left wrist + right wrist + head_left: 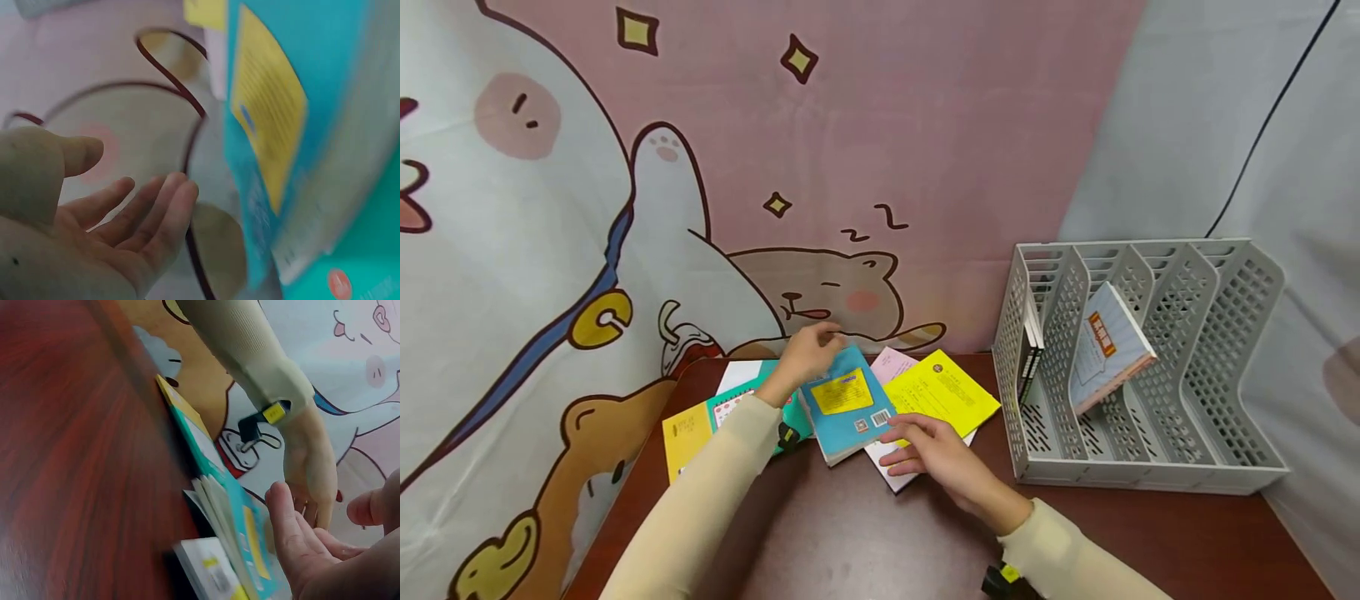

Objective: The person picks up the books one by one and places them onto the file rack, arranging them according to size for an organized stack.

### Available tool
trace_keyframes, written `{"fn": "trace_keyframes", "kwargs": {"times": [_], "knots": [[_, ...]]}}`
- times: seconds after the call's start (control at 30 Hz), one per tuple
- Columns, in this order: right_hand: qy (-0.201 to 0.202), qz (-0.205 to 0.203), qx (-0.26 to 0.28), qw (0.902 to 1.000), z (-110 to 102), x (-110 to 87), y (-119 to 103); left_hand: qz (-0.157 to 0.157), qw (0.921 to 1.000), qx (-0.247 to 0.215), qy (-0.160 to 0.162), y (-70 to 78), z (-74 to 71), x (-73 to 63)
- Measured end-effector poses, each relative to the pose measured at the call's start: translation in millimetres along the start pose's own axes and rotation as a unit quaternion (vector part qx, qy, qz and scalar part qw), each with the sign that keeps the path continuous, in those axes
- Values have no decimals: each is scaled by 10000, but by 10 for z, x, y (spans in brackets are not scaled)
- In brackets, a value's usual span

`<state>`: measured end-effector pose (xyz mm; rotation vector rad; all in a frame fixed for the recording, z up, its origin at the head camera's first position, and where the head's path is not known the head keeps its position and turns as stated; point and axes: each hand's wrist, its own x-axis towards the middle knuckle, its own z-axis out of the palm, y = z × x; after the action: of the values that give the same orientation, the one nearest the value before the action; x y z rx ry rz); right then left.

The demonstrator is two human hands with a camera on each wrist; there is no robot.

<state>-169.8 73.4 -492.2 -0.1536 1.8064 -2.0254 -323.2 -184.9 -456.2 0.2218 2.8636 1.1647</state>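
A blue book (842, 429) with a yellow panel and a barcode lies among other books on the table. My left hand (808, 358) hovers by its upper left corner; in the left wrist view that hand (134, 234) has loosely bent fingers, nothing in them, and a gap to the blue cover (331, 56). Near the book's lower right corner is my right hand (943, 462), its fingers loosely spread and holding nothing. To the right lies a bright yellow booklet (943, 392), partly over a pink one (891, 364) and a white one (880, 465).
Left of the blue book are a teal book (797, 412) and a yellow-orange one (687, 437). A grey slotted file rack (1150, 471) stands at right, holding a leaning pale book (1108, 350) and a dark, thin book (1030, 358). A printed curtain (970, 167) hangs behind the table (850, 533).
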Motion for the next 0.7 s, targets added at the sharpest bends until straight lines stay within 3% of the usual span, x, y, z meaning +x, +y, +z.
{"fn": "trace_keyframes", "kwargs": {"times": [0.17, 0.47, 0.7], "knots": [[-235, 429, 367, 9981, 131, 82, 87, -332, 9992, 216, 38, -205, -27, 82], [-156, 1006, 882, 9909, 305, 201, 243, -779, 9926, 887, -296, -343, 83, 191], [-42, 1248, 1179, 9851, 396, 256, 301, -765, 9863, 1401, -426, -381, 177, 233]]}}
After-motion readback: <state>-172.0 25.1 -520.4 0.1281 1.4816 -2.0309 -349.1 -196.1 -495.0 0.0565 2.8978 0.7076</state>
